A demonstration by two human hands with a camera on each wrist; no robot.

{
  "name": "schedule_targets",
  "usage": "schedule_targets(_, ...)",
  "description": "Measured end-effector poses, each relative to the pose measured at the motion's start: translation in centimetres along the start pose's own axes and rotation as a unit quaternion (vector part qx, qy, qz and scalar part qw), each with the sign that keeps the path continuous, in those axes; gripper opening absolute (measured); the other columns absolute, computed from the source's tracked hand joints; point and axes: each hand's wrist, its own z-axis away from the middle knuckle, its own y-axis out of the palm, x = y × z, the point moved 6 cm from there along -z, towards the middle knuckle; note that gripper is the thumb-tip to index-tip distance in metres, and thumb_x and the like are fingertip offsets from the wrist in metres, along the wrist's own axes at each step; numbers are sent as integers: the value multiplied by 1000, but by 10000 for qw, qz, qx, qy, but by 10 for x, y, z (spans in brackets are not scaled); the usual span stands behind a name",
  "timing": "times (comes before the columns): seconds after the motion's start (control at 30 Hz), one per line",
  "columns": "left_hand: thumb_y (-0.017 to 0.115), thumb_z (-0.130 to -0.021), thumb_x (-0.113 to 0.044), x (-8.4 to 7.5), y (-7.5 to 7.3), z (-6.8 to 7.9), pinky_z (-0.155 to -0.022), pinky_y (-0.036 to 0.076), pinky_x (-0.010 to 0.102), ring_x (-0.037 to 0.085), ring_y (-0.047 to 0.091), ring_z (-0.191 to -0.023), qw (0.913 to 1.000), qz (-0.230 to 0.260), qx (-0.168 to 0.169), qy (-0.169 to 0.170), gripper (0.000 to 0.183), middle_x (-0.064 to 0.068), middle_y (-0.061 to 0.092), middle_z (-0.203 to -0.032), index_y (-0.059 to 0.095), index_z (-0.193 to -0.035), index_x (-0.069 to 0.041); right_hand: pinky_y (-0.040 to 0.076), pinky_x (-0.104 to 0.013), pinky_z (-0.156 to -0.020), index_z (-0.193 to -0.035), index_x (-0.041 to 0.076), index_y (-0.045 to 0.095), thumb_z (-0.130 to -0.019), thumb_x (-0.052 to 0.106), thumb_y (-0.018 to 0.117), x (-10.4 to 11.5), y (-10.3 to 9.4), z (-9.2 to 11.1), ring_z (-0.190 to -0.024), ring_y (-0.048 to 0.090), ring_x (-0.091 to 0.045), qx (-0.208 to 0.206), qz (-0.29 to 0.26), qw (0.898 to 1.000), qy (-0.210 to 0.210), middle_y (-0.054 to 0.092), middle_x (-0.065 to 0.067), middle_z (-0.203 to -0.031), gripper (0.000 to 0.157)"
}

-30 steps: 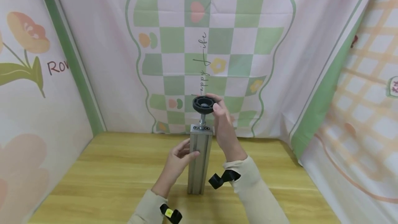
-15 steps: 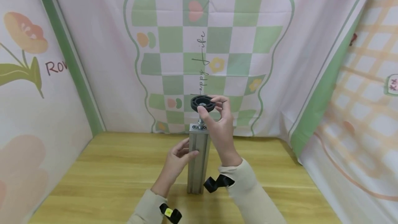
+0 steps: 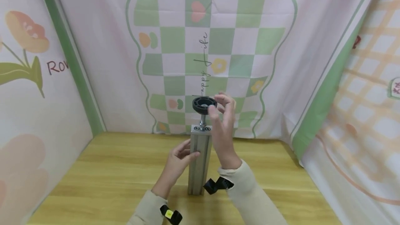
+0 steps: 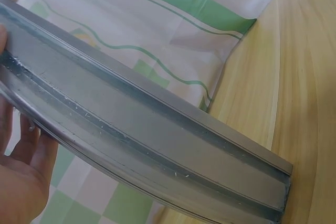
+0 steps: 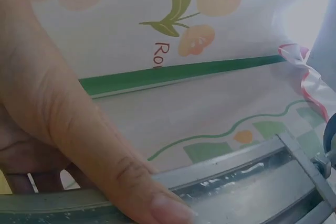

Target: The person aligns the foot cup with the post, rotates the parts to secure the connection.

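An aluminium extrusion profile (image 3: pixel 198 173) stands upright on the table. Screwed into its top end is a black levelling foot (image 3: pixel 198 108), disc uppermost, on a threaded metal stem (image 3: pixel 203 118). With thumb in front and fingers behind, my left hand (image 3: pixel 175 165) grips the profile at mid-height. That same thumb (image 5: pixel 168 208) lies on the metal in the right wrist view. My right hand (image 3: pixel 224 133) pinches the right rim of the disc between thumb and bent fingers. Slotted faces of the profile (image 4: pixel 142 114) fill much of the left wrist view.
The profile rests on a wood-grain table (image 3: pixel 125 169). A green-and-white checked curtain (image 3: pixel 175 41) hangs at its back edge. Printed cloth panels, the left one (image 3: pixel 34 114) with flowers, flank both sides. Black straps (image 3: pixel 218 185) circle the wrists.
My right hand has shifted around the disc: its thumb swings from the right rim to the front, then partly back right. The left hand and the profile stay put.
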Motion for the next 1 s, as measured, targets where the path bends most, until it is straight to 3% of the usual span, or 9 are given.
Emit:
schedule_targets(0.13, 80, -87, -34, -1, 1, 0, -90, 54, 39, 24, 64, -111, 10000, -38, -28, -10, 58, 6, 67, -124, 60, -140, -20, 19, -51, -114, -147, 6, 41, -102, 35, 30, -5, 2, -9, -137, 37, -27, 721, -783, 9941, 206, 41, -4, -151, 54)
schedule_targets(0.23, 80, -87, -34, 0, 1, 0, -90, 53, 39, 24, 63, -111, 10000, -20, -44, -34, 59, 5, 66, -125, 60, -140, -20, 11, -50, -117, -147, 2, 44, -106, 33, 20, -9, 8, -15, -143, 31, -26, 1418, -1412, 9794, 259, 43, -8, -153, 56)
schedule_targets(0.33, 80, -87, -34, 0, 0, 0, -91, 53, 40, 24, 63, -112, 10000, -15, -36, -53, 59, 5, 66, -125, 59, -140, -20, 9, -49, -118, -142, -2, 47, -107, 31, 17, -13, 12, -16, -146, 29, -26, 1773, -1870, 9657, 309, 43, -15, -153, 57)
schedule_targets(0.43, 80, -87, -35, 1, 0, 1, -91, 53, 40, 24, 63, -112, 9999, -36, -23, -97, 60, 5, 66, -124, 58, -141, -20, 13, -48, -118, -140, -3, 49, -107, 31, 19, -18, 13, -15, -144, 33, -27, 1860, -2127, 9588, 299, 48, -19, -148, 56)
schedule_targets(0.73, 80, -88, -33, -2, 0, 3, -91, 53, 41, 25, 63, -111, 10000, -7, -14, -69, 60, 7, 67, -120, 58, -142, -18, 17, -47, -118, -132, 9, 58, -107, 35, 28, -20, 13, -15, -140, 37, -34, 1907, -2485, 9492, 301, 56, -15, -139, 47)
schedule_targets(0.87, 80, -88, -33, -2, 0, 2, -90, 53, 41, 26, 63, -111, 10000, 17, -11, -31, 58, 7, 67, -122, 59, -141, -19, 17, -47, -117, -130, 10, 59, -106, 33, 29, -19, 13, -16, -140, 37, -35, 1841, -2547, 9487, 336, 55, -19, -138, 44)
schedule_targets(1.0, 80, -88, -32, -2, 0, 2, -90, 53, 41, 26, 63, -112, 10000, 45, 0, -25, 58, 7, 66, -123, 59, -141, -19, 17, -47, -117, -129, 8, 59, -104, 29, 31, -20, 11, -14, -139, 38, -33, 1650, -2395, 9562, 334, 53, -25, -138, 43)
